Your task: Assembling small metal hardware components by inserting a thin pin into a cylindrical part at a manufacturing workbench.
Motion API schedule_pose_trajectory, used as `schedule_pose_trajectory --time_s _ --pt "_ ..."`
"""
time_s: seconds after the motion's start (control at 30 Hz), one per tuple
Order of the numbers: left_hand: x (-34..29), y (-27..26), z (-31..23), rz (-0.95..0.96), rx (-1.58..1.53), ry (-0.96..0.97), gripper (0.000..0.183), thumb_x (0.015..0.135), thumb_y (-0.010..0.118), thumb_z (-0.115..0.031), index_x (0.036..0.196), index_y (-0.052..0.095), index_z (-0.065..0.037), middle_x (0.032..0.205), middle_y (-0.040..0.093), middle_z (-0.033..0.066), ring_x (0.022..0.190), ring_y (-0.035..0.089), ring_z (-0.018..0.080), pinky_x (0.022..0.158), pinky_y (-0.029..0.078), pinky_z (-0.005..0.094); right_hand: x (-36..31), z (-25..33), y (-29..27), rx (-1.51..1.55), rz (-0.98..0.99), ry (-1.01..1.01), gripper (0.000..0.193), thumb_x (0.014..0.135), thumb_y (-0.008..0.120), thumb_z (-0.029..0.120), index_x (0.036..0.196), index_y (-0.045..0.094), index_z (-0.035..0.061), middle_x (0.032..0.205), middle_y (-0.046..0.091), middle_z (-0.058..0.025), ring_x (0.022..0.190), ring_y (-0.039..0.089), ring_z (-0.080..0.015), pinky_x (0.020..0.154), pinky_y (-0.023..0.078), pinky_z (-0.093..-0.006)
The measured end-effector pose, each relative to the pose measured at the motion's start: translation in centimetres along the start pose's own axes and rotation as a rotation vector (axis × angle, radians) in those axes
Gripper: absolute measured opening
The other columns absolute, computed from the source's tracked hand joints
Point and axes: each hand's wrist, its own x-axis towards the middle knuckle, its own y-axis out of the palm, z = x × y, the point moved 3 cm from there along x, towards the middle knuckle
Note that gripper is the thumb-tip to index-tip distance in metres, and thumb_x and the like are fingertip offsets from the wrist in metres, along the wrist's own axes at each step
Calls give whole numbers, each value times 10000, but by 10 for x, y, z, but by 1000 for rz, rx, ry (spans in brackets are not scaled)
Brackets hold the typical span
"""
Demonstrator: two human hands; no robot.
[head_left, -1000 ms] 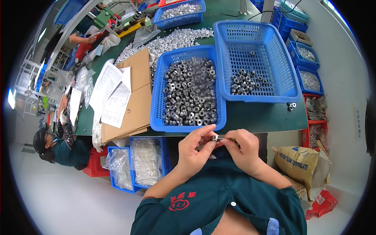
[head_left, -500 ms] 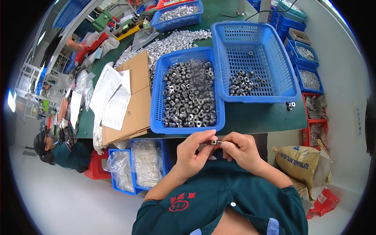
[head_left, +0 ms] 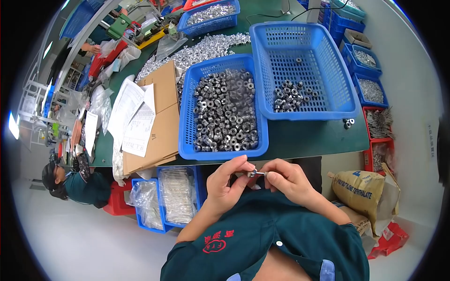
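left hand (head_left: 224, 186): thumb and fingertips pinched on one small metal piece (head_left: 251, 173); near side of the full basket (head_left: 222, 156).
right hand (head_left: 291, 181): thumb and forefinger closed on a thin rod (head_left: 260, 173); near side of the full basket, toward its right.
small metal piece: grey, just off the full basket's near rim; rod end meets it, whether inserted cannot be told.
full basket: blue, perforated, on green table (head_left: 309, 140); loaded with dark metal rings (head_left: 220, 117).
second basket (head_left: 328, 70): blue, perforated, immediately right of the full basket; ring cluster (head_left: 290, 98) near its front, one ring apart.
loose rings (head_left: 348, 122): a few, on the table, well right of the full basket.
cardboard (head_left: 164, 129): brown, flat, just left of the full basket; papers (head_left: 124, 107) on top.
silver parts (head_left: 206, 51): loose heap, behind the full basket.
blue crates (head_left: 200, 187): lower than the table, near side of the full basket; packed rods (head_left: 176, 196) inside.
sack (head_left: 354, 189): yellow-brown, well right of the full basket, nearer the wearer.
co-worker (head_left: 86, 187): well left of the full basket.
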Motion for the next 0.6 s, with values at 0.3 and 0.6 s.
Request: schedule_pose_trajectory --time_s 0.3,0.6 --pt "-1 1 -1 -76 -143 -78 513 873 597 121 1356 475 -1 1092 639 119 992 639 177 840 533 287 -2 5 1 -370 -210 -313 223 798 761 72 968 631 11 793 640 -74 647 621 -146 572 494 -269" --pt "-7 -6 0 -70 -116 -2 491 850 624 129 1312 521 -1 1032 670 128 947 667 204 838 552 315 1 8 5 -505 -171 -483 175 841 729 173 807 645 24 600 593 -78 515 589 -197 480 449 -288"
